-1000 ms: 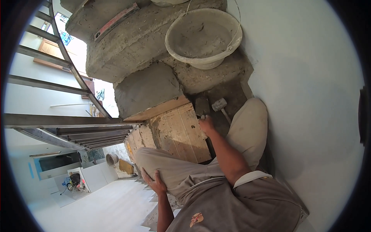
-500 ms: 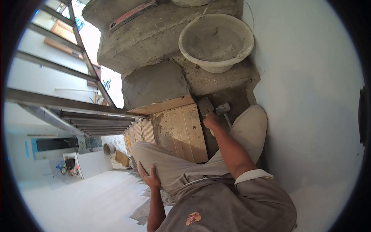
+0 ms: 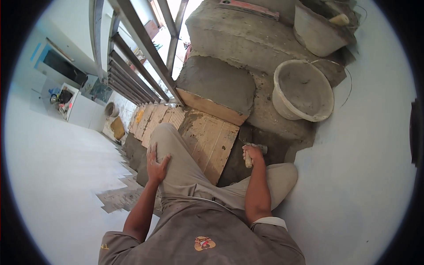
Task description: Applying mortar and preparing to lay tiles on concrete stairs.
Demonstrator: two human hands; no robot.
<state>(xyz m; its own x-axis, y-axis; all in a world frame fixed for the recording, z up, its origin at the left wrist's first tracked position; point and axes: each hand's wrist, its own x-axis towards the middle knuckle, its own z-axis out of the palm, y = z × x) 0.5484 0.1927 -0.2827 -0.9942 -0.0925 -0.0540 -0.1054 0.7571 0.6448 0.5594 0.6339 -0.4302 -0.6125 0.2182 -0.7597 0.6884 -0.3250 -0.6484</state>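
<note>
- While the right hand (image 3: 253, 152) gripped a trowel (image 3: 248, 163) beside wooden boards (image 3: 206, 143), the left hand (image 3: 157, 168) lay spread on a trouser leg (image 3: 177, 152).
- Shirt (image 3: 176, 229) bore a coloured emblem (image 3: 205, 243), yellow sleeve lettering (image 3: 105, 247) (partly visible).
- Rough cement steps (image 3: 234, 44) met a pale wall (image 3: 362, 154).

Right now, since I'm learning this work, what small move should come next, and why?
Probably lift the trowel toward the ragged right edge of the mortar patch: the right hand grips it, and the patch's middle looks smoother than that edge.
</note>
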